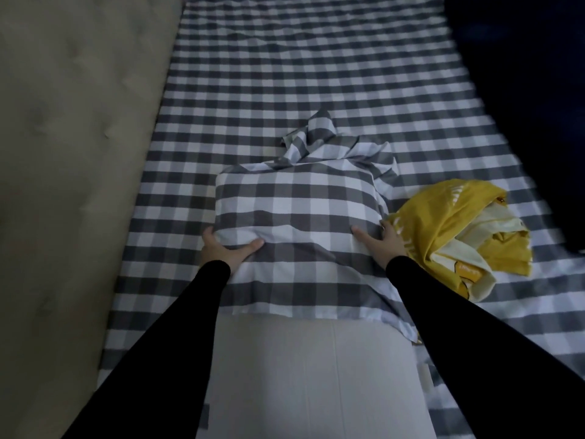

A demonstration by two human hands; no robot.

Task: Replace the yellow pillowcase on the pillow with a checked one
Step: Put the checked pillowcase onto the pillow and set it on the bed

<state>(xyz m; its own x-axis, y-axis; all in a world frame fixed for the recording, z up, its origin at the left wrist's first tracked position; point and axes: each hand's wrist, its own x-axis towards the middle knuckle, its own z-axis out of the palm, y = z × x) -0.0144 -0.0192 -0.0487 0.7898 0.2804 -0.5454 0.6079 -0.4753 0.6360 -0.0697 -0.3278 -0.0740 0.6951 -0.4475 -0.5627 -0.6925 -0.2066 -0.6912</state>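
Note:
A white pillow (304, 369) lies lengthwise on the bed in front of me. Its far half sits inside a grey-and-white checked pillowcase (297, 204), whose loose closed end bunches up at the far side. The near half of the pillow is bare. My left hand (226, 248) grips a fold of the checked fabric at the pillow's left side. My right hand (383, 240) presses and holds the fabric at the right side. The yellow pillowcase (456, 229) lies crumpled on the bed just right of my right hand.
The bed is covered by a matching grey-and-white checked sheet (316, 74). A beige tufted headboard or padded panel (63, 153) runs along the left. A dark blue blanket (531, 90) lies at the far right.

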